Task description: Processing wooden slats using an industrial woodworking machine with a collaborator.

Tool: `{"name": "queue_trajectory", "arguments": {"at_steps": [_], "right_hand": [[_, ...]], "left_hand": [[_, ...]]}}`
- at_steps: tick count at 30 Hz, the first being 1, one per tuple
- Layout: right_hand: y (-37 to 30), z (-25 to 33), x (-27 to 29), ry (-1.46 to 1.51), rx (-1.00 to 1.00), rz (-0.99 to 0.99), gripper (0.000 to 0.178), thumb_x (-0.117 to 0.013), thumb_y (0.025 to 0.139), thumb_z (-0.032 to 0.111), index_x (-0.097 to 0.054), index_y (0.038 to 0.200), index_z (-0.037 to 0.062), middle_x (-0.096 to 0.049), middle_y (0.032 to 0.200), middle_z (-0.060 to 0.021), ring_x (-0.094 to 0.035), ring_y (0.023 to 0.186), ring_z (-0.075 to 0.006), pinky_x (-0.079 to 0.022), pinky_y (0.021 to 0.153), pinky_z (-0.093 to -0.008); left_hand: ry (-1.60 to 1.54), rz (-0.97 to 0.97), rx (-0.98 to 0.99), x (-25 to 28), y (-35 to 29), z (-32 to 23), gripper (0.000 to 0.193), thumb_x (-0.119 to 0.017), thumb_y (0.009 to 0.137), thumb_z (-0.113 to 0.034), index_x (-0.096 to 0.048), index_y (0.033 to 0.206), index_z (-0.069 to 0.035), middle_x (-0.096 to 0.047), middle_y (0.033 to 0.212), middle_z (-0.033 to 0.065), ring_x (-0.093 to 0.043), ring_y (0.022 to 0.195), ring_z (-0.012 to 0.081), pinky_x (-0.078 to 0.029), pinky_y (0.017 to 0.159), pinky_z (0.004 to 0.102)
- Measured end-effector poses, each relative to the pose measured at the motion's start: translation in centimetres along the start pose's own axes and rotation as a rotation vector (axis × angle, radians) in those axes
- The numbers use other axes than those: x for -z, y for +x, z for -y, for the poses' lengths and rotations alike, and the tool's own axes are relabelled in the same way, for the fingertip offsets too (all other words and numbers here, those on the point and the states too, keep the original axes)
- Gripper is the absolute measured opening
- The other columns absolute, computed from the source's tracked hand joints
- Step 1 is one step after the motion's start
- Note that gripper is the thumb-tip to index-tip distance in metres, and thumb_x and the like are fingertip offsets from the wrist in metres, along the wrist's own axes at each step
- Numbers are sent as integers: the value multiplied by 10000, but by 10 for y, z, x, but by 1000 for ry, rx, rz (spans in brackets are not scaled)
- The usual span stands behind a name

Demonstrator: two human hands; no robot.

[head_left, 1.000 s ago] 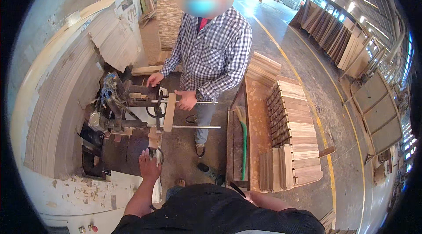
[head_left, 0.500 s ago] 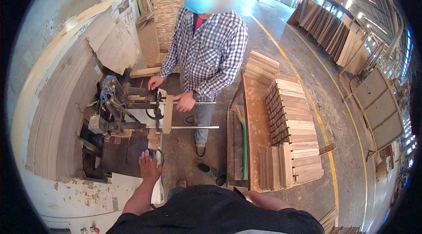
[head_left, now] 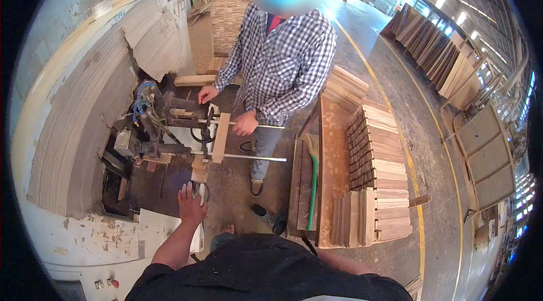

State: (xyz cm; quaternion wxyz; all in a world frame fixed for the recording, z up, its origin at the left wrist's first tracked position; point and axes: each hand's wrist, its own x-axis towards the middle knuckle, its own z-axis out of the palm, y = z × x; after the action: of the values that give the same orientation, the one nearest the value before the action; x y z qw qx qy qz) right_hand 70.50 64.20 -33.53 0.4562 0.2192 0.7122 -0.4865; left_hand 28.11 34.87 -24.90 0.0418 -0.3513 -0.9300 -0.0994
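My left hand lies palm down at the near end of the machine, its fingers stretched out beside a dark curved handle. A pale wood piece sits just beyond the fingertips. Of my right arm only a part shows at the lower edge; the hand is hidden behind my body. Across the machine stands a co-worker in a checked shirt, one hand near an upright wooden strip, the other hand over the machine's far side. Two metal rods stick out to the right.
On the right, a table bears stacked wooden strips, with a green-handled broom beside it. A slipper lies on the floor. Boards lean farther back. A red button is at the lower left.
The view has shifted, so the scene sits farther right and higher. The co-worker's hand near the wooden strip has drawn slightly away from it. My left hand stays by the curved handle.
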Motion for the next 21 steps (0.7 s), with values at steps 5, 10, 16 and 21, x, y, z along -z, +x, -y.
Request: {"name": "queue_trajectory", "arguments": {"at_steps": [5, 10, 16, 21], "right_hand": [[14, 44, 14, -133, 64, -89, 326, -691, 841, 316, -681, 1078, 92, -726, 946, -132, -686, 780, -320, -544, 712, -435], [15, 76, 33, -272, 139, -150, 318, -683, 845, 316, -684, 1062, 84, -723, 933, -144, -685, 776, -330, -542, 708, -439], [42, 121, 64, -576, 362, -439, 258, -594, 894, 288, -668, 951, 48, -678, 866, -204, -654, 761, -398, -528, 708, -473], [30, 241, 121, -221, 619, -758, 297, -598, 938, 246, -652, 1114, 14, -701, 941, -175, -680, 854, -279, -532, 791, -366]], "left_hand": [[40, -22, -20, -6, -2, 8, 365, -720, 764, -341, -701, 966, -37, -318, 1511, 220, -261, 1417, 391, -215, 1165, 540], [29, -30, -19, -3, -3, 5, 379, -729, 760, -354, -698, 982, -48, -316, 1512, 209, -260, 1419, 393, -219, 1165, 538], [-59, -13, 0, -4, -4, 7, 401, -717, 771, -355, -695, 1069, -87, -321, 1507, 198, -263, 1418, 388, -219, 1165, 546], [33, 5, 21, -7, 8, 7, 370, -710, 779, -345, -696, 1043, -86, -317, 1513, 192, -243, 1432, 366, -222, 1168, 541]]}}
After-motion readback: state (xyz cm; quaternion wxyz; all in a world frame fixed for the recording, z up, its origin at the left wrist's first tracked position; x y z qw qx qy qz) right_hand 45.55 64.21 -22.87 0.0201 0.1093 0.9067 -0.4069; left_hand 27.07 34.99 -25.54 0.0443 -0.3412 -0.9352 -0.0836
